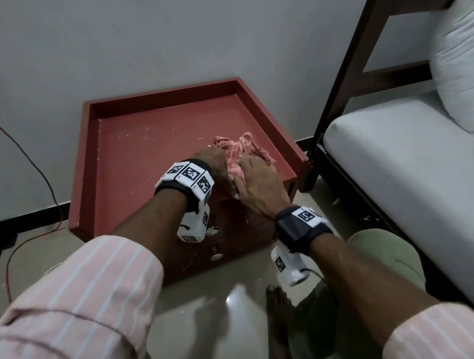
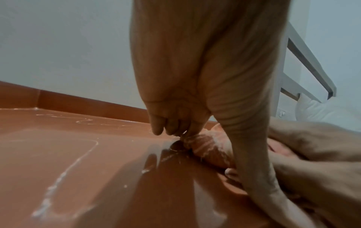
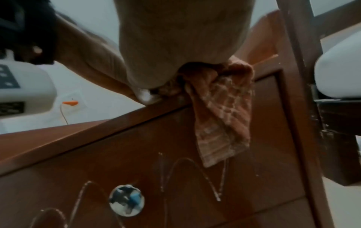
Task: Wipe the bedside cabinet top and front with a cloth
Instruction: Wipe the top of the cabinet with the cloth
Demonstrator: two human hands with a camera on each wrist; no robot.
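The red-brown bedside cabinet (image 1: 150,145) has a raised rim around its top, which carries white streaks (image 2: 58,185). A crumpled pink checked cloth (image 1: 245,145) lies on the right front part of the top. My left hand (image 1: 215,161) pinches the cloth's left edge (image 2: 210,148) with curled fingers (image 2: 171,128). My right hand (image 1: 258,183) lies over the cloth's near side and grips it. One end of the cloth (image 3: 222,115) hangs from under my right palm over the cabinet's front edge. The drawer front (image 3: 175,154) bears white scribbles and a round metal knob (image 3: 126,200).
A bed with a dark frame (image 1: 343,75), white mattress (image 1: 396,169) and pillow (image 1: 462,68) stands close on the right. The wall is right behind the cabinet. A red cable (image 1: 35,169) runs down the left. My knee (image 1: 384,253) and bare foot (image 1: 276,296) are on the floor in front.
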